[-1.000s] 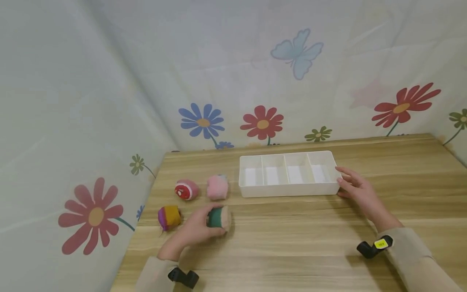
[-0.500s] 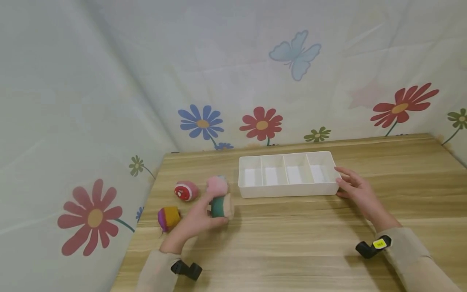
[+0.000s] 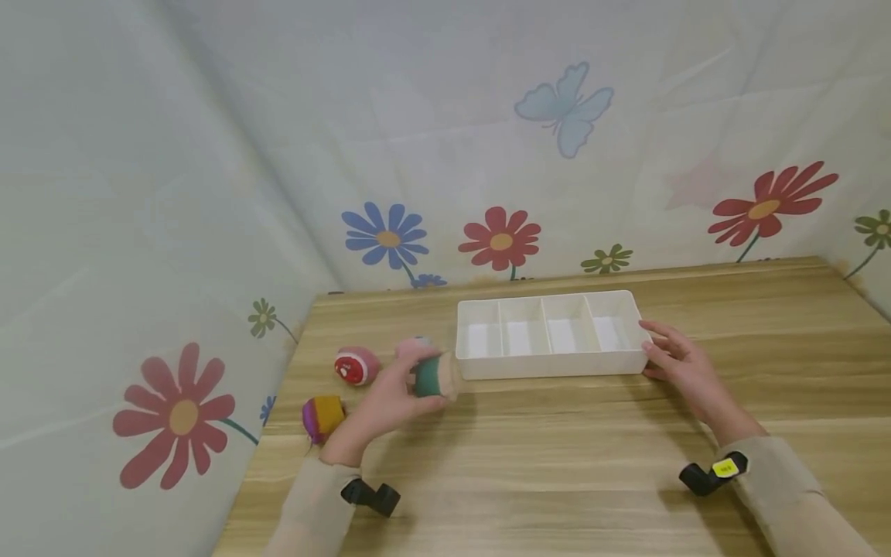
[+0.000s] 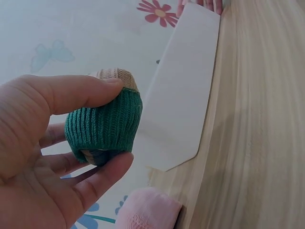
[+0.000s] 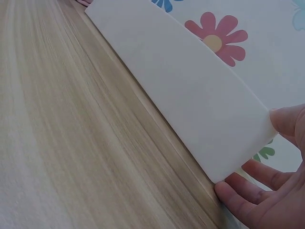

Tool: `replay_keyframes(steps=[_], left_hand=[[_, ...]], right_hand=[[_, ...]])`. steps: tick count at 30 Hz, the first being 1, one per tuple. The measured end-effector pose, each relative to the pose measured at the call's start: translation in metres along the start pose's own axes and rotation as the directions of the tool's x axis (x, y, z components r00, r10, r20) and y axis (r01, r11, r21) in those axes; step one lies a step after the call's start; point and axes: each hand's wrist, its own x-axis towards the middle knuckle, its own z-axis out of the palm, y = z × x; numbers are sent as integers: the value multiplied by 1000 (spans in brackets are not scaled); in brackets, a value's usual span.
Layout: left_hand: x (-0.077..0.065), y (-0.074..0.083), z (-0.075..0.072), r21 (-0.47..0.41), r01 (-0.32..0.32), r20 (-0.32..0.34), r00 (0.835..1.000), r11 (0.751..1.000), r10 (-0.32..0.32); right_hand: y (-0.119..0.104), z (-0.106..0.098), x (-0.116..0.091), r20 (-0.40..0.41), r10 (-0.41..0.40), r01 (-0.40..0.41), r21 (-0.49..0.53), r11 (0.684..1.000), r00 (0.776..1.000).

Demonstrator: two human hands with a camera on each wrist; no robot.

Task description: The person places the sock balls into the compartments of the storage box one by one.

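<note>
My left hand [image 3: 385, 401] grips a rolled-up green and beige knit sock [image 4: 106, 121] between thumb and fingers, with its ribbed green side showing in the left wrist view. The sock is held just left of a long white box [image 3: 550, 366] with dividers across it. At the box's other end, my right hand [image 3: 685, 370] holds the right end, thumb at the upper rim and fingers low against the end wall in the right wrist view. Behind the left hand lies a pale pink sock roll [image 4: 147, 210], partly hidden in the head view.
Farther left on the wooden table [image 3: 557, 472] sit a pink and red rolled sock [image 3: 356, 366] and a yellow and purple one [image 3: 323, 418]. A flower-printed cloth [image 3: 431, 139] hangs along the table's back and left side.
My left hand has lifted the green and beige sock and carried it away from me and rightward, closer to the box. My right hand stays at the box's end.
</note>
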Motion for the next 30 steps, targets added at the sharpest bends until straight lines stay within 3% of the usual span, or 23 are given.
replay_keyframes(steps=[14,30], left_hand=[[30,6,2,-69,116,11,993,991,-115],[68,15,12,-67,10,11,1000,998,-10]], right_hand=[[-2,-1,0,1,15,-15,-23,1000,1000],[-1,0,-2,-16,8,-8,-8,1000,1000]])
